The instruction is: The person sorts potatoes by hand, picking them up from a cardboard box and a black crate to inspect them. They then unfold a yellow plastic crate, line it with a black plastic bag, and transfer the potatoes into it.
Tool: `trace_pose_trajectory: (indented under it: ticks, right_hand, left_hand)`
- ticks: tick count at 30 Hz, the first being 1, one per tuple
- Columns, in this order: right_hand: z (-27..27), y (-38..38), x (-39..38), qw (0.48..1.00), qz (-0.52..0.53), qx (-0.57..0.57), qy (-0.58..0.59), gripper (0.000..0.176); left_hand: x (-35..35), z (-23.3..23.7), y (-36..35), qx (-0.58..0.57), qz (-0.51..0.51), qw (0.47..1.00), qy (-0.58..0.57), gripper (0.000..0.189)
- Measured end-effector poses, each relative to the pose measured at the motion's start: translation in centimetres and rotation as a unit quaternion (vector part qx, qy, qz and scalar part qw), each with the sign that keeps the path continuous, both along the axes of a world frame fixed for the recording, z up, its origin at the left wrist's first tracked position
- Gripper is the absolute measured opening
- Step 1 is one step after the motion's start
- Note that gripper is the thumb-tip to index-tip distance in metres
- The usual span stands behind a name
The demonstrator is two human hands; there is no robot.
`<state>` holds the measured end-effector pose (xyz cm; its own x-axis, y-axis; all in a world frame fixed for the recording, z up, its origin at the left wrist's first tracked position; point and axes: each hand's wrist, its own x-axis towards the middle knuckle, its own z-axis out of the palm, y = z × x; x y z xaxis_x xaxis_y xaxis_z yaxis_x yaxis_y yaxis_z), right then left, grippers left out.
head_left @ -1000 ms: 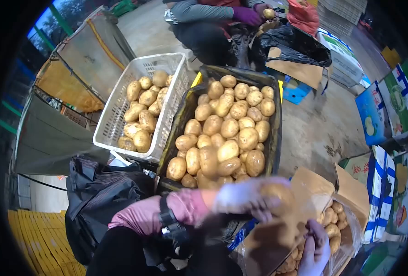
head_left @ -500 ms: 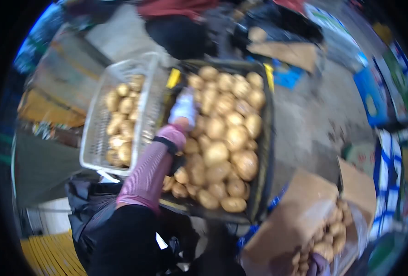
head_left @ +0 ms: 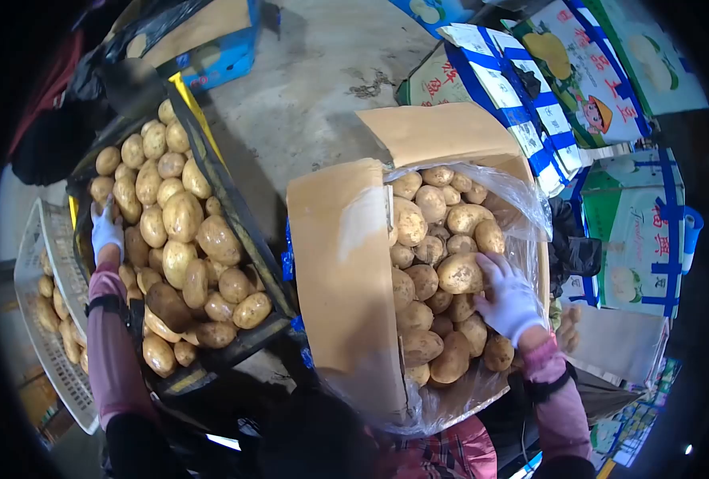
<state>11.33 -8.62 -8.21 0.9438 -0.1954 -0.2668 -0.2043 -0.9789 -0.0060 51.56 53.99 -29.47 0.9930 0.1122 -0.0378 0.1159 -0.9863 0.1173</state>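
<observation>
Packing step, I judge: the right hand (head_left: 508, 299) lies with fingers spread, gripping nothing, on potatoes (head_left: 460, 273) in the lined box (head_left: 346, 263) (right). The left hand (head_left: 105, 230) sits in the crate (head_left: 255, 247) at left, its grip unclear. The next pick needs a firm close.
</observation>
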Motion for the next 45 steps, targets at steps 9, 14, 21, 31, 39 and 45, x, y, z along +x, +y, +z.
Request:
trace_pose_trajectory:
  ticks: [9,14,21,31,39,45]
  right_hand:
    - [1.2,-1.2,1.5,0.821,-0.174,0.540,0.054,0.072]
    - [7.8,3.3,-5.2,0.456,-0.221,0.862,0.018,0.074]
    - [10.4,5.0,-12.9,0.344,-0.174,0.922,0.028,0.073]
    - [9.6,4.1,-14.9,0.708,-0.219,0.626,-0.243,0.041]
    - [7.2,6.0,-13.4,0.855,-0.072,0.358,-0.368,0.037]
    - [6.1,2.4,-12.7,0.695,-0.216,0.616,-0.300,0.036]
  left_hand:
    - [-13.6,8.4,-12.4,-0.634,0.007,0.774,0.013,0.051]
    - [-27.5,25.4,-22.4,-0.605,-0.185,0.755,0.169,0.053]
    - [-43.3,40.0,-29.6,-0.665,-0.244,0.639,0.299,0.059]
    - [-47.2,28.7,-40.7,-0.370,-0.444,0.812,-0.077,0.075]
    - [-47.5,24.4,-46.3,-0.793,0.025,0.573,0.204,0.051]
    - [-47.8,28.8,-45.5,-0.842,-0.074,0.497,0.198,0.049]
